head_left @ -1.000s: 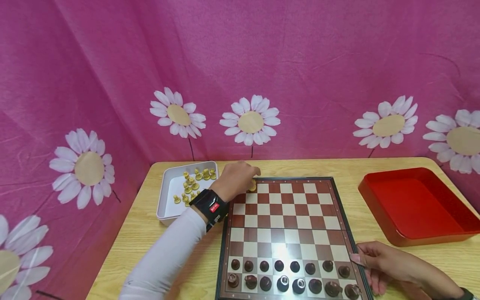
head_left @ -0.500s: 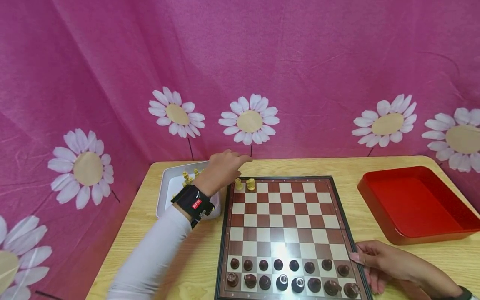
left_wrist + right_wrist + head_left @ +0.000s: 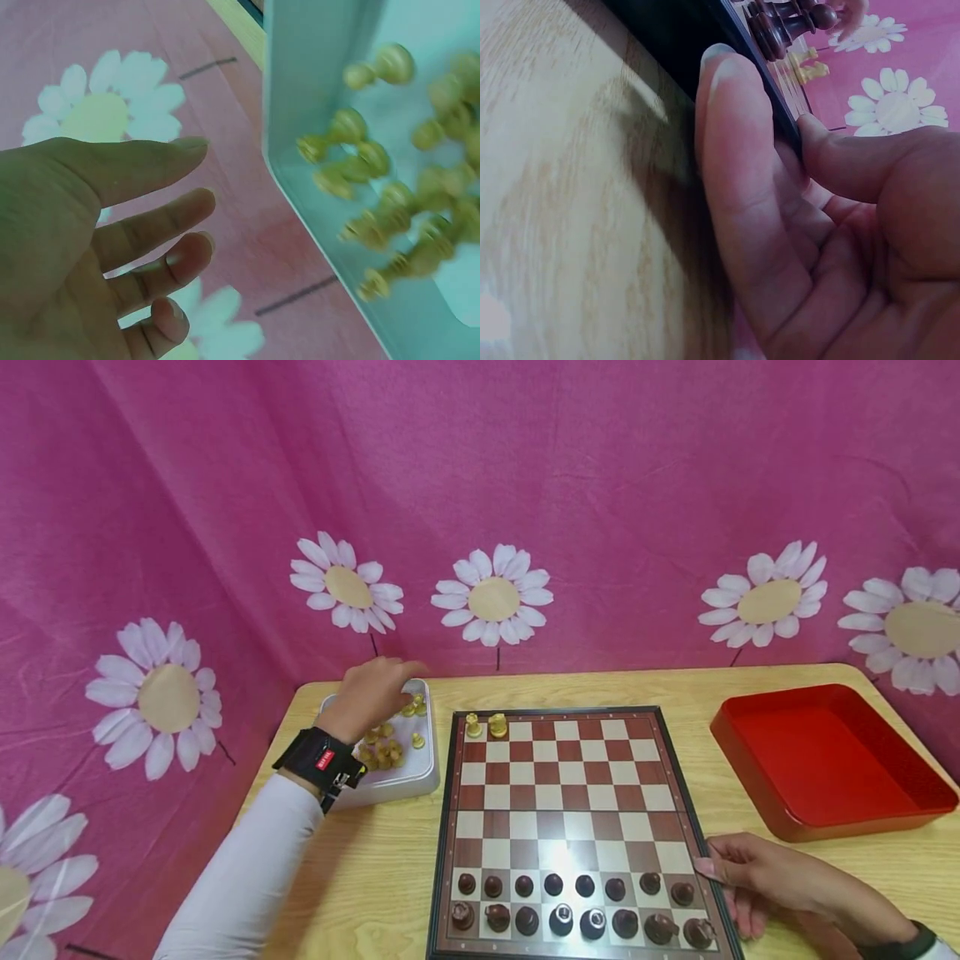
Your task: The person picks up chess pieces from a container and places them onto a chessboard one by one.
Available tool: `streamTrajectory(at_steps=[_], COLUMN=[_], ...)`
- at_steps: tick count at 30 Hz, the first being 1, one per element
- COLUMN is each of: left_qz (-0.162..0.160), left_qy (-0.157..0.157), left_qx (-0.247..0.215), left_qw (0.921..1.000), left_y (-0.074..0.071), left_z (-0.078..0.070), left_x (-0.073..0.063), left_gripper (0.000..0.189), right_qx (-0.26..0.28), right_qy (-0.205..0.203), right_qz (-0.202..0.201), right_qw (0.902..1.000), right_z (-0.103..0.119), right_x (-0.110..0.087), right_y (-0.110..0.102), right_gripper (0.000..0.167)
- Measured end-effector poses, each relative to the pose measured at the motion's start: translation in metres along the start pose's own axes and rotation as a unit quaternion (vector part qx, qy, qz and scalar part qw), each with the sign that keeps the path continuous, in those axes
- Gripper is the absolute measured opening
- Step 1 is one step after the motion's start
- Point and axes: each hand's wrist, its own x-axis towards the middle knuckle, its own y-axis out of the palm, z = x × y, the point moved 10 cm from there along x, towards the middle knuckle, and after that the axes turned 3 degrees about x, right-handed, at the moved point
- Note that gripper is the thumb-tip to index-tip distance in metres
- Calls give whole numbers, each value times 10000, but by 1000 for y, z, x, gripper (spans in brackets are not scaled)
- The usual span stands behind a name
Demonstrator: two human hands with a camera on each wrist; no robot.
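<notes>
My left hand hovers over the white box at the far left. Its fingers are loosely spread with nothing between them, as the left wrist view shows. Several yellow chess pieces lie in that box, partly hidden by the hand in the head view. On the chessboard, a yellow rook and a yellow knight stand at the far left corner. My right hand grips the board's near right edge, thumb on top and fingers against the side; how far they reach under cannot be told.
Two rows of dark chess pieces stand along the board's near side. To the right sits a red tray on the wooden table. A pink cloth with daisies hangs behind and at the left.
My left hand has moved left from the board's far corner to above the white box, leaving the yellow knight beside the rook. The right hand stays on the board's edge.
</notes>
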Motion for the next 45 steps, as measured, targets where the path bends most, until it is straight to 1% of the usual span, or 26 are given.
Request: streamTrajectory(at_steps=[4, 6, 9, 13, 19, 22, 26, 29, 34, 37, 40, 45], left_qz=[35, 75, 145, 270, 603, 722, 648, 595, 688, 808, 927, 1021], left_qy=[-177, -292, -485, -740, -1034, -1007, -844, -826, -929, -1017, -1078, -1119], left_qx=[-127, -153, -114, -101, -121, -81, -15, -87, -251, -313, -356, -349], left_qw=[9998, 9994, 9987, 9968, 9927, 9923, 9943, 9948, 9930, 9910, 9892, 9878], left_y=[2, 4, 8, 14, 24, 31, 35, 38, 43, 47, 52, 58], left_z=[18, 26, 38, 52, 67, 71, 73, 75, 80, 81, 82, 83], left_x=[-5, -7, -9, -13, -23, -26, -29, -31, -33, -34, -33, -30], left_gripper=[48, 44, 37, 34, 31, 26, 20, 20, 22, 23, 22, 19], right_qx=[9, 2, -1, 13, 4, 33, 31, -4, -8, 19, 50, 29], right_qy=[10, -38, -102, -101, -13, 14, -4, -24, -29, -36, -46, -104], right_qz=[24, 17, 3, 25, -2, -23, -94, -103, -76, -70, -49, -41], right_qw=[10000, 10000, 9999, 9999, 10000, 10000, 10000, 9999, 10000, 10000, 10000, 9999], right_z=[2, 3, 3, 2, 1, 0, -1, 0, 0, -1, -1, 0], right_x=[0, 0, 0, 0, 0, 0, -1, 0, 0, 0, 0, 0], right_y=[1, 1, 1, 1, 0, 0, -1, 0, 0, 0, 0, 1], right_gripper=[28, 27, 27, 27, 26, 28, 29, 30, 28, 27, 27, 31])
